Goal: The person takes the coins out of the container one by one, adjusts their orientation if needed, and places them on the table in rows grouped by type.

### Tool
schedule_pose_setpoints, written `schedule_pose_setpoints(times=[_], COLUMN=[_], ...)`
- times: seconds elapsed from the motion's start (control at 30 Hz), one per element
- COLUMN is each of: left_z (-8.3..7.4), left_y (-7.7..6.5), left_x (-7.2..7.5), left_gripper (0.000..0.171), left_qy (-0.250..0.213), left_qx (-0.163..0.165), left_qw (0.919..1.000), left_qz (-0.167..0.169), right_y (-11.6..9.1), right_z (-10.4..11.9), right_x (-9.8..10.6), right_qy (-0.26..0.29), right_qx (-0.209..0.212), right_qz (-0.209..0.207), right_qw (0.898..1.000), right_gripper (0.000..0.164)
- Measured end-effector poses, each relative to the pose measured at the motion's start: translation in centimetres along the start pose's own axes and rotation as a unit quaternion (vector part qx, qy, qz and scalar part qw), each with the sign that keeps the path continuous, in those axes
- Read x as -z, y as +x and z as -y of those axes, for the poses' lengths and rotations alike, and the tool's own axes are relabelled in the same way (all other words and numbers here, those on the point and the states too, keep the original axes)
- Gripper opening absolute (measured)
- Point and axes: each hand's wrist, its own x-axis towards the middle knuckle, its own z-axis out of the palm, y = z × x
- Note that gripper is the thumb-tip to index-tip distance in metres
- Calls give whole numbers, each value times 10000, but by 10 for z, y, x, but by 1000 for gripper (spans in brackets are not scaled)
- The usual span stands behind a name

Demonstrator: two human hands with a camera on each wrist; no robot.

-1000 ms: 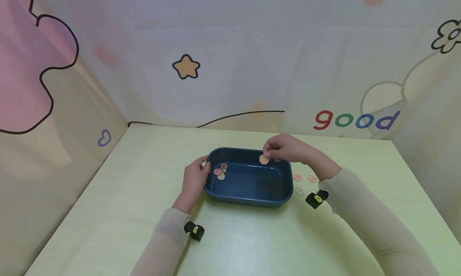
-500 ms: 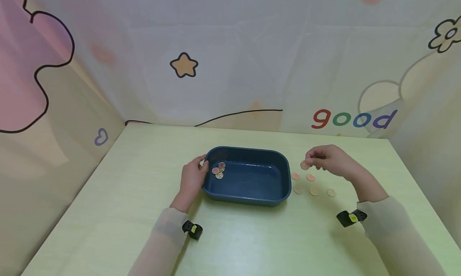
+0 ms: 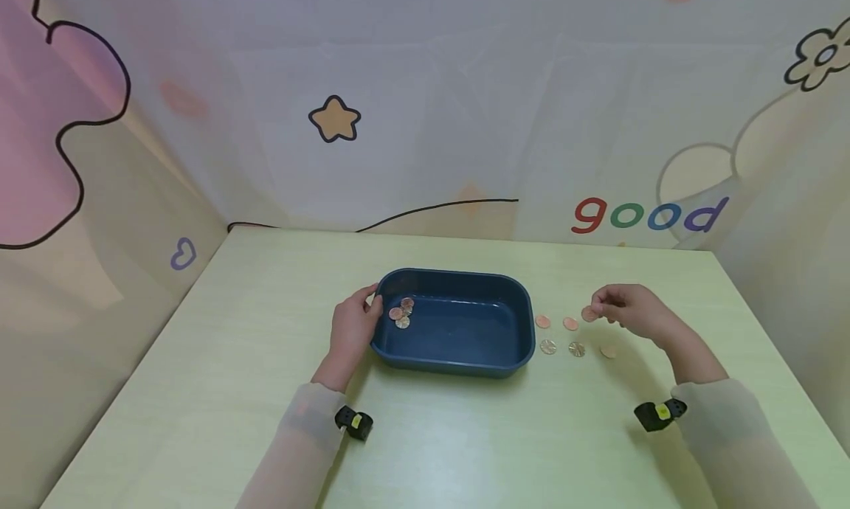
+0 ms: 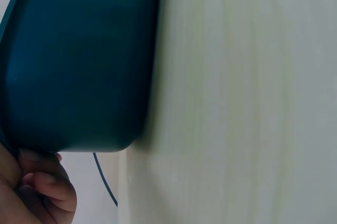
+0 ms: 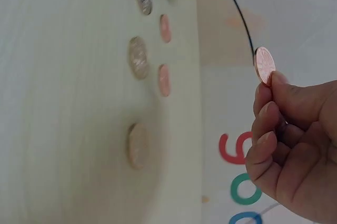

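A dark blue rectangular tub (image 3: 458, 370) stands on the table, with several coins (image 3: 402, 322) lying at its left end. My left hand (image 3: 352, 328) grips the tub's left rim, thumb at the rim and fingers outside; in the left wrist view its curled fingers (image 4: 52, 184) show against the tub's end. Right of the tub, my right hand (image 3: 631, 310) pinches a copper-coloured coin (image 5: 264, 66) between thumb and forefinger, held above the table. Below and left of that hand lie two copper coins (image 3: 570, 323) in a back row and three paler coins (image 3: 576, 349) in front.
The pale green table (image 3: 432, 442) reaches back to a printed cloth backdrop (image 3: 425, 125) with a star and the word "good". More cloth hangs at the left and right sides. Small black cameras (image 3: 354, 423) are worn on both wrists.
My right hand has moved right, from over the tub's back right corner to above the table beyond the coins, still pinching the copper coin. The left hand keeps its grip on the rim.
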Motion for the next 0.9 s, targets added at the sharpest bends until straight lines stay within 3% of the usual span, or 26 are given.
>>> schedule_pose_setpoints(times=[0.53,0.9], left_z=[2,1], left_y=[-1,0], left_x=[-1,-1], left_gripper=[39,39], left_qy=[-31,-4], left_qx=[-29,-38], left_qw=[10000,10000], left_qz=[-59,-45], right_y=[6,13], right_z=[-41,-54], right_x=[-10,-11], right_qy=[203,-175], right_qx=[-585,-767], right_qz=[91,93], right_qw=[9980,9969], right_gripper=[27,25])
